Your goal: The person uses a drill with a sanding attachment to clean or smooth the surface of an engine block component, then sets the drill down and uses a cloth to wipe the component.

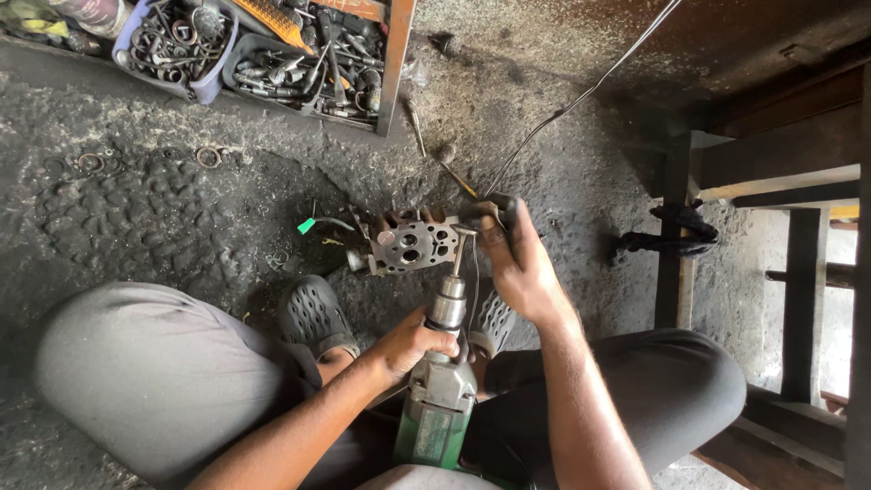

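Grimy, oil-blackened concrete floor is seen from above, with a metal engine part being worked on between two sandalled feet.

A green electric drill is gripped by the left hand, its fingers closed around the drill's neck just below the chuck, and the bit is set against the grey cylinder head, which rests on the floor just ahead of the sandals. The right hand is closed over the right end of the cylinder head, where a dark cable is also caught under the fingers. Trays of tools and rings are placed well apart at the upper left, and wooden bench legs stand at the right.
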